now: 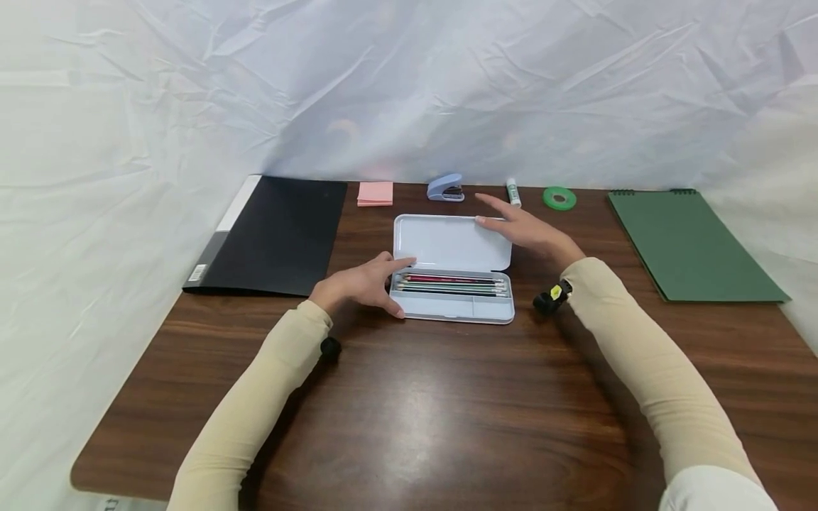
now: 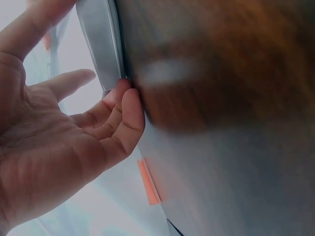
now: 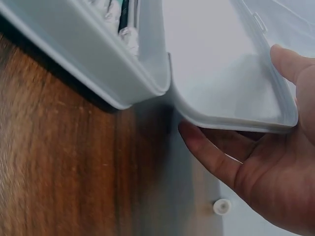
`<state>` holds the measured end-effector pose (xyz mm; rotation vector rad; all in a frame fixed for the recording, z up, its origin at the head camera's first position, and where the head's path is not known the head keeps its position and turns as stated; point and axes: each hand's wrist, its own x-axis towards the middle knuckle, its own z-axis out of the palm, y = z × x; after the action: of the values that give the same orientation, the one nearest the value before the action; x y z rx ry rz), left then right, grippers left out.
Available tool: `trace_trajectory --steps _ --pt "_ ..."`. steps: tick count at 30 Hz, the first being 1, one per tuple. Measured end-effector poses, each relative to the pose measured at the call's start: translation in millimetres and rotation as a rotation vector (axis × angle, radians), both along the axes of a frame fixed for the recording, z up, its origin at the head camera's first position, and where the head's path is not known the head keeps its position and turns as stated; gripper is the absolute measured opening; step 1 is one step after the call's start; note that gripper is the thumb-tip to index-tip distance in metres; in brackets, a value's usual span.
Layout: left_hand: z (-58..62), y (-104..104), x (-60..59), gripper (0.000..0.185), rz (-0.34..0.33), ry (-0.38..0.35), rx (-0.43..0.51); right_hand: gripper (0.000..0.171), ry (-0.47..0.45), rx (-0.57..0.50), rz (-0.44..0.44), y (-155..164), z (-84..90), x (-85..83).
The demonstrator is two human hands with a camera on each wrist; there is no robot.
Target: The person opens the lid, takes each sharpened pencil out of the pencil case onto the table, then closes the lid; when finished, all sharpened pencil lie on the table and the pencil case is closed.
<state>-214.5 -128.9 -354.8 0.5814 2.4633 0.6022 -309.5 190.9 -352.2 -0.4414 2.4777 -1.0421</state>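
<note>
Pale grey plastic, the flat rectangular pencil case point(image 1: 454, 273) lies open in the middle of the dark wood-grain table point(image 1: 409, 419), its lid point(image 1: 450, 243) folded back to the far side and a row of coloured pencils point(image 1: 450, 284) in the near tray. The left hand point(image 1: 361, 285) rests at the case's left end, fingers loosely spread, its fingertips point(image 2: 129, 98) touching the case's edge without closing round it. The right hand point(image 1: 527, 228) is at the lid's far right corner, fingers straight; its thumb point(image 3: 288, 61) lies over the rim and a finger beneath, so the lid sits lightly between them. Along the far edge lie a pink sticky-note pad point(image 1: 375, 193), a blue stapler point(image 1: 445, 188), a white glue stick point(image 1: 513, 192) and a green tape roll point(image 1: 559, 198). A black folder point(image 1: 275, 234) lies far left, a green spiral notebook point(image 1: 690, 245) far right.
</note>
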Motion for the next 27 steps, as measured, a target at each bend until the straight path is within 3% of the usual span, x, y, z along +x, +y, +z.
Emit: trace_trajectory --steps 3,10,13,17,20,24,27 --pt "0.2 0 0.1 0.1 0.001 -0.009 -0.014 0.074 0.07 -0.009 0.03 0 7.1 5.1" --pt "-0.3 0 1.6 0.1 -0.013 -0.017 -0.025 0.064 0.551 -0.039 0.049 -12 30.0 34.2" --pt "1.5 -1 2.4 0.101 -0.02 -0.013 -0.029 0.059 0.654 -0.099 0.106 -21 35.5 50.6" --pt "3.9 0 2.4 0.102 -0.023 -0.015 -0.038 0.05 0.636 -0.083 0.257 -30 33.1 68.6" --pt "5.6 2 2.9 0.103 -0.018 -0.021 -0.051 0.044 0.553 0.024 0.347 -35 25.2 77.3" --pt "6.8 4 4.4 0.103 -0.01 -0.028 -0.059 0.038 0.497 0.167 0.417 -41 13.4 84.7" --pt "6.8 4 5.3 0.103 -0.002 -0.03 -0.062 0.036 0.519 0.227 0.444 -45 7.7 88.4"
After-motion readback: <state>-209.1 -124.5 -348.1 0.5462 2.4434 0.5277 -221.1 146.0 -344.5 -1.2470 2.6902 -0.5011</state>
